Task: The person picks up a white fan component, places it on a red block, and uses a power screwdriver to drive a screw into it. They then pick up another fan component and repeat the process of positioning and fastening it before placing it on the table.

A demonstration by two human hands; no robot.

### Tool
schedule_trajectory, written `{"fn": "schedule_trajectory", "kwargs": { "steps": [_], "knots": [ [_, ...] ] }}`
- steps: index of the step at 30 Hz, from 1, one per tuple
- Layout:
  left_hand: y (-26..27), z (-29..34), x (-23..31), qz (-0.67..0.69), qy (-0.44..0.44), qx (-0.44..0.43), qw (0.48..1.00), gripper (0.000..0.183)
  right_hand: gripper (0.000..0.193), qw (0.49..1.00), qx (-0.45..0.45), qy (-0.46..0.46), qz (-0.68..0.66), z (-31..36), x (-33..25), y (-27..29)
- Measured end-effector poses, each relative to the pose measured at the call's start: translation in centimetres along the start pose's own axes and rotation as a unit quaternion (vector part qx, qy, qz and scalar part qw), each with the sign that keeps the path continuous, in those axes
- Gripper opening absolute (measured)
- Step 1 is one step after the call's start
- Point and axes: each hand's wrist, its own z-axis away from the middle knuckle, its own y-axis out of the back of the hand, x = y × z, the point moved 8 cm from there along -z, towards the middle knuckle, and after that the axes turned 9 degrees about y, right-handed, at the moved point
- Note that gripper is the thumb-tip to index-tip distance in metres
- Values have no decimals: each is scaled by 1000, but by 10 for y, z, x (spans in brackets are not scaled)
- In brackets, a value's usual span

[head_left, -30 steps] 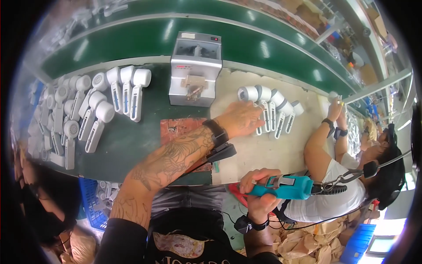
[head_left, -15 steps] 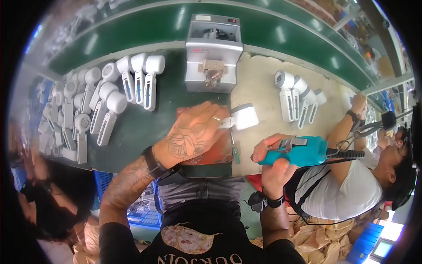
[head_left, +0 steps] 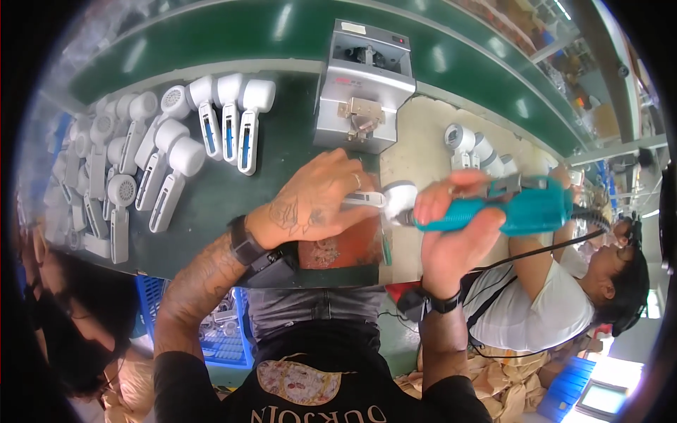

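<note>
white handheld fan (head_left: 395,199) lay pinned under my left hand (head_left: 317,204) so it stayed put; my right hand (head_left: 458,236) gripped the teal electric screwdriver (head_left: 515,209), tip at its head.

The left hand (head_left: 314,204), which was reaching toward the white handheld fans (head_left: 474,149) right of the grey machine (head_left: 363,88), is now pressing one white fan (head_left: 395,199) down below that machine, while the right hand (head_left: 458,233) is bringing the teal electric screwdriver (head_left: 508,210) up against it.
</note>
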Motion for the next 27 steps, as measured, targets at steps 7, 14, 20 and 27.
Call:
{"fn": "schedule_trajectory", "kwargs": {
  "steps": [7, 14, 20, 27],
  "knots": [
    [-3, 5, -6, 1, -29, 43, 999, 34, 66, 998, -26, 52, 32, -65, 32, -44],
    [-2, 9, -11, -7, -4, 32, 999, 40, 46, 986, -82, 112, 93, -89, 60, -73],
    [-6, 9, -13, -11, 13, 16, 1000, 44, 40, 993, -75, 77, 42, -83, 68, -68],
    [-6, 6, -11, -25, -3, 25, 999, 35, 56, 996, -72, 26, 47, -54, 37, -38]
  ]
}}
